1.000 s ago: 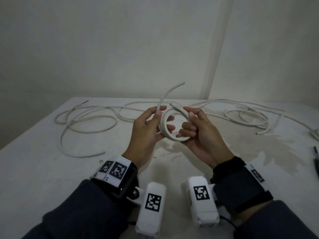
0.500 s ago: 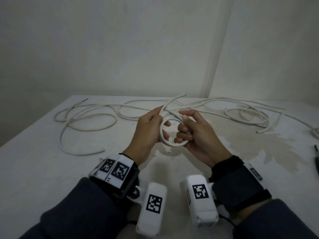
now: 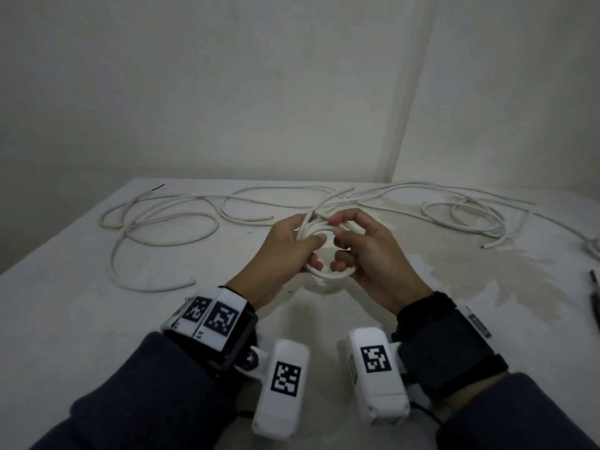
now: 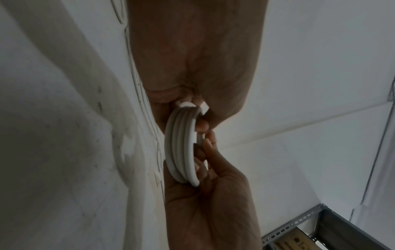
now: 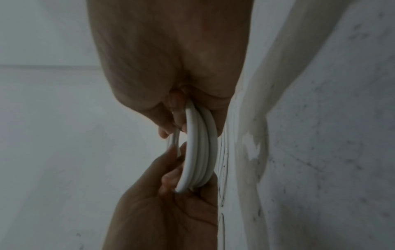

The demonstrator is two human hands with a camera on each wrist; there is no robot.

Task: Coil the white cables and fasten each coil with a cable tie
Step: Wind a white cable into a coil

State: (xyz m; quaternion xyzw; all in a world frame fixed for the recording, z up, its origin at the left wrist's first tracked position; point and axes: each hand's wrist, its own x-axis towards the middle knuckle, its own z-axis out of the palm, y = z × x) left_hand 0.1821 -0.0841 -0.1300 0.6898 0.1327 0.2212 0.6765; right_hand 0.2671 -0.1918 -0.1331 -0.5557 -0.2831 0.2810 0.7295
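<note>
A small coil of white cable (image 3: 328,272) is held upright above the table between both hands. My left hand (image 3: 285,245) grips its left side, thumb on top and fingers curled through the ring. My right hand (image 3: 367,248) grips the right side and pinches the cable's end at the top of the coil. Both wrist views show the coil edge-on as several stacked turns (image 4: 181,147) (image 5: 198,152) with fingers of both hands wrapped round them. No cable tie is on the coil.
Loose white cables (image 3: 162,222) sprawl over the left and back of the white table (image 3: 81,319); another tangle of loops (image 3: 470,216) lies at the back right. A dark tool (image 3: 594,297) lies at the right edge. Walls close in behind.
The free cable end that stood up above the coil has been brought down onto it, and the coil is tighter. Both hands have closed in on it.
</note>
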